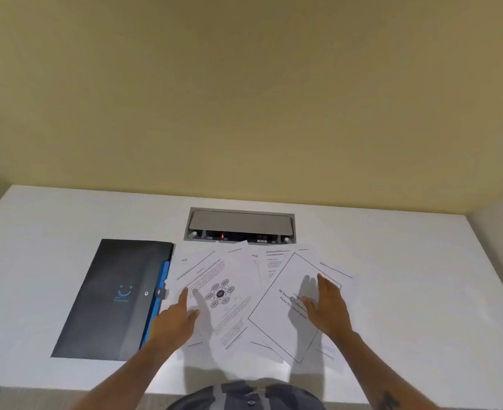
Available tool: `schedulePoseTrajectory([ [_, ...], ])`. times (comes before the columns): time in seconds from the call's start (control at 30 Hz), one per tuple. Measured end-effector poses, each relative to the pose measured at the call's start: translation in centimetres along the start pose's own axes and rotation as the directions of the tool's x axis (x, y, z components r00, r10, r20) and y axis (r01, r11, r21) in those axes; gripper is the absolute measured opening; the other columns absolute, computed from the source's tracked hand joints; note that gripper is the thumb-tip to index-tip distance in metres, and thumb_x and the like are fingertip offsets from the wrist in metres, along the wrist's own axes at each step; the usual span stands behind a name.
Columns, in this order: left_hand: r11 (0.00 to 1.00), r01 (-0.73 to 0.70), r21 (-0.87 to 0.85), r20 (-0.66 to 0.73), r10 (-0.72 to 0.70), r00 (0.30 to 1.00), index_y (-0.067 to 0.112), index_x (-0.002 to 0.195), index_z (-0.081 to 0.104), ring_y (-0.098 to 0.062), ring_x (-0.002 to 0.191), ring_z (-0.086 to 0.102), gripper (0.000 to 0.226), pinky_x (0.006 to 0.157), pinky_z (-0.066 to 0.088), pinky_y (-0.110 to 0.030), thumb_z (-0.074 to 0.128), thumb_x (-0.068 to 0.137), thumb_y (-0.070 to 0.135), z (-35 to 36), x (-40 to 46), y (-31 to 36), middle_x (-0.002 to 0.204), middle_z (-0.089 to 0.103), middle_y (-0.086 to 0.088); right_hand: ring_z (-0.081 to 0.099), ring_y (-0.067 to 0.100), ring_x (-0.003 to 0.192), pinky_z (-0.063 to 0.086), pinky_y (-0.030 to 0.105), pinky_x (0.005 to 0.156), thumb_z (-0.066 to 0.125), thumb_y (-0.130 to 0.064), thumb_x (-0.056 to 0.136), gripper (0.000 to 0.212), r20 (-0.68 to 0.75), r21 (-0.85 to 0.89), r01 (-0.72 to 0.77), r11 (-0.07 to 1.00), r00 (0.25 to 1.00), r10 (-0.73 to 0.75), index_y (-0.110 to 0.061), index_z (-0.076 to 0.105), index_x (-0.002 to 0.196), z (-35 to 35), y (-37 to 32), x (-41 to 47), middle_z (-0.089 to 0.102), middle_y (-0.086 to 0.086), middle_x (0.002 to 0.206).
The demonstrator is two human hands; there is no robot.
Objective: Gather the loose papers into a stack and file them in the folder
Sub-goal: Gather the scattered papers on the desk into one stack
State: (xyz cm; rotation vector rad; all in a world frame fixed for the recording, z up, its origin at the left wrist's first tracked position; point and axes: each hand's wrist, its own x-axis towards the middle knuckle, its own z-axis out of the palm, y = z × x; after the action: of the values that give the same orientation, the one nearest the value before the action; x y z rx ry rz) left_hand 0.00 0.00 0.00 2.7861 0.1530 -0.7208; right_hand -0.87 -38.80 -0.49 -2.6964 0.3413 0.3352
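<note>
Several white printed papers (238,279) lie fanned out and overlapping on the white desk (407,291). One sheet (223,294) shows a round diagram; another (285,297) has a framed title page and lies tilted on top. A dark folder (111,297) with a blue edge and a snap button lies shut to the left of the papers. My left hand (176,318) rests flat on the left sheets, index finger stretched out. My right hand (327,306) lies open on the framed sheet, fingers spread. Neither hand grips anything.
A grey cable box (240,224) with an open lid is set into the desk just behind the papers. A yellowish wall (244,99) rises behind the desk. The desk's front edge runs close to my body.
</note>
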Motion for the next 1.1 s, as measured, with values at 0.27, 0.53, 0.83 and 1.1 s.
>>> schedulePoseTrajectory([
  [0.27,0.933,0.068,-0.353,-0.003,-0.074,0.997,0.025,0.145,0.034,-0.028,0.129,0.052,0.066,0.092,0.057,-0.044,0.066,0.089,0.040,0.8,3.8,-1.6,0.132,0.052,0.000,0.035,0.029,0.149,0.042,0.048,0.114,0.084,-0.062,0.070,0.117,0.078,0.155,-0.274,0.949,0.961,0.264,-0.007,0.030,0.158,-0.6,2.6,2.0,0.040,0.009,0.159],
  [0.53,0.979,0.115,-0.167,-0.007,-0.118,0.993,0.020,0.157,0.007,-0.035,0.152,0.022,0.128,0.112,0.036,-0.062,0.081,0.063,0.066,2.0,7.6,-2.3,0.166,0.013,-0.007,0.030,0.025,0.151,0.043,0.055,0.108,0.077,-0.088,0.040,0.151,0.093,-0.047,-0.243,0.969,0.965,0.247,-0.012,0.019,0.157,1.3,5.2,4.9,0.030,0.003,0.161],
  [0.83,0.977,0.170,-0.130,-0.036,-0.176,0.984,0.026,0.160,-0.004,-0.031,0.157,0.010,0.142,0.118,0.018,-0.068,0.083,0.056,0.069,2.3,8.7,-2.1,0.171,0.003,-0.006,0.030,0.039,0.149,0.044,0.060,0.107,0.095,-0.070,0.035,0.163,0.101,-0.050,-0.293,0.955,0.950,0.297,-0.011,0.010,0.162,1.2,4.4,5.5,0.026,0.008,0.165],
  [1.1,0.979,0.167,-0.119,-0.079,-0.177,0.981,0.025,0.159,0.008,-0.034,0.152,0.025,0.138,0.115,0.023,-0.069,0.086,0.054,0.066,2.1,8.8,-1.8,0.166,0.021,-0.007,0.036,0.043,0.143,0.037,0.060,0.110,0.103,-0.055,0.032,0.169,0.108,0.003,-0.332,0.943,0.938,0.330,-0.019,0.003,0.165,1.4,3.7,6.1,0.020,0.012,0.164],
])
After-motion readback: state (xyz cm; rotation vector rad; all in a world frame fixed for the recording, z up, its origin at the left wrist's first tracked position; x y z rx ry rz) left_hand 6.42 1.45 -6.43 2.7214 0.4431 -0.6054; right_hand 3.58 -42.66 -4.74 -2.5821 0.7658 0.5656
